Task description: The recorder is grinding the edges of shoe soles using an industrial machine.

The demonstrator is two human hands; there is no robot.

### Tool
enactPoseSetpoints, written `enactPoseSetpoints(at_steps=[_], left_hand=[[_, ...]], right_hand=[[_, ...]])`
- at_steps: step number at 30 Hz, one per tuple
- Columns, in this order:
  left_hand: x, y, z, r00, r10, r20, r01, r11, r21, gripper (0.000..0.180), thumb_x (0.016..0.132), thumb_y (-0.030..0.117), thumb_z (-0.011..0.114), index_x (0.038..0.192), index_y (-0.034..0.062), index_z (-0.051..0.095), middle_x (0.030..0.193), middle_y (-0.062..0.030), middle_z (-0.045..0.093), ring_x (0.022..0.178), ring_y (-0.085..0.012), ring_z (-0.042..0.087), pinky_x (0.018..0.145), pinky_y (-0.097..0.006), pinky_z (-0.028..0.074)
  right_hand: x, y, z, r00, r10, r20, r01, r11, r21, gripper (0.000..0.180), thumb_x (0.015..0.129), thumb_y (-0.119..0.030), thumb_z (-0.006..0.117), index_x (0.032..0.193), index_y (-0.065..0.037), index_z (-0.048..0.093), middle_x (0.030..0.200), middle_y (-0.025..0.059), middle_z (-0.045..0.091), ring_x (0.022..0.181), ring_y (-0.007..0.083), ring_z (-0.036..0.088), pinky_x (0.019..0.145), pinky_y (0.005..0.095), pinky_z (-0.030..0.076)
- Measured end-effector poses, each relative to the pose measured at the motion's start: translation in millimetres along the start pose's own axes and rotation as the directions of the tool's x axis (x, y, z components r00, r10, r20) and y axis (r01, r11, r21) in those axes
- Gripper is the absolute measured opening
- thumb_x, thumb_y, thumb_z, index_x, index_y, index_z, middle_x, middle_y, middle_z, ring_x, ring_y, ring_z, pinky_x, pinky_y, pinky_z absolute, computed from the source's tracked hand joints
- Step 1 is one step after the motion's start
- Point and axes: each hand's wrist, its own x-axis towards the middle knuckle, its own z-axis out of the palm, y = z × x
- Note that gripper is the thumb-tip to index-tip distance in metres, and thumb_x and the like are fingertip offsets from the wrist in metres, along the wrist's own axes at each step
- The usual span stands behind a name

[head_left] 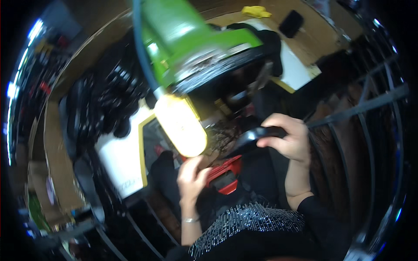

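Observation:
My right hand grips a glossy black curved piece, its thumb on the near side and its fingers over the top. I cannot make out exactly what the piece is. My left hand, with a bracelet at the wrist, is beside a red plastic tray, its thumb apart from its loosely bent fingers. I see nothing in it, though its fingertips are blurred. Just above it hangs a bright lamp. Beyond both hands stands a large green machine, its dark lower edge over the work spot.
A white worktop with yellow edging surrounds the gap under the machine. Black shiny pieces are heaped at left inside a cardboard wall. Metal bars cross the right side. A yellow cloth and a black object lie at the back.

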Motion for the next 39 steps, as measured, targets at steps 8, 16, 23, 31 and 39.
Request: enactPoseSetpoints(at_steps=[8, 16, 23, 31, 39], left_hand=[[-27, -22, -215, 0.709, 0.057, -0.703, 0.705, -0.076, 0.705, 0.052, 0.077, 0.039, 0.064, 0.119, 0.0099, 0.053, 0.120, -0.0181, 0.049, 0.111, -0.0395, 0.046, 0.092, -0.056, 0.037], [-54, -82, -262, 0.643, -0.328, -0.692, 0.760, 0.164, 0.629, 0.049, 0.076, 0.022, 0.070, 0.123, 0.0136, 0.057, 0.122, -0.0154, 0.056, 0.106, -0.0344, 0.055, 0.088, -0.046, 0.045], [-49, 8, -252, 0.668, 0.277, -0.691, 0.192, 0.832, 0.520, 0.026, 0.069, -0.007, 0.062, 0.095, -0.0083, 0.064, 0.084, -0.0148, 0.064, 0.066, -0.0216, 0.055, 0.060, -0.032, 0.047], [6, 106, -69, 0.881, 0.068, -0.468, -0.263, 0.893, -0.365, 0.053, 0.078, 0.010, 0.068, 0.123, 0.0002, 0.041, 0.095, -0.0185, 0.059, 0.092, -0.0279, 0.059, 0.081, -0.040, 0.052], [36, 77, 47, 0.962, -0.140, -0.236, 0.037, 0.919, -0.393, 0.036, 0.077, 0.005, 0.072, 0.108, -0.0045, 0.056, 0.092, -0.0132, 0.066, 0.081, -0.0166, 0.063, 0.075, -0.028, 0.051]], right_hand=[[-4, 60, -111, 0.658, -0.586, -0.472, 0.228, 0.753, -0.617, 0.020, 0.072, 0.007, 0.066, 0.090, 0.002, 0.059, 0.094, 0.0170, 0.064, 0.087, 0.0292, 0.063, 0.078, 0.0358, 0.051], [-1, 253, -86, 0.883, -0.140, -0.449, -0.172, 0.792, -0.586, 0.037, 0.069, -0.013, 0.074, 0.103, -0.005, 0.063, 0.111, 0.0136, 0.062, 0.113, 0.0312, 0.054, 0.095, 0.0400, 0.040], [-23, 192, -6, 0.943, -0.012, -0.333, -0.131, 0.905, -0.405, 0.043, 0.070, -0.009, 0.072, 0.110, -0.004, 0.058, 0.113, 0.0144, 0.057, 0.107, 0.0325, 0.052, 0.093, 0.0388, 0.041], [-77, 86, 99, 0.958, 0.061, 0.282, -0.221, 0.781, 0.584, 0.094, 0.054, -0.014, 0.088, 0.134, -0.006, 0.040, 0.142, 0.0083, 0.035, 0.120, 0.0205, 0.044, 0.093, 0.0352, 0.042], [-154, 129, 117, 0.805, 0.422, 0.417, -0.589, 0.648, 0.482, 0.025, 0.072, -0.006, 0.076, 0.095, 0.002, 0.067, 0.091, 0.0054, 0.069, 0.080, 0.0101, 0.061, 0.076, 0.0264, 0.049]])
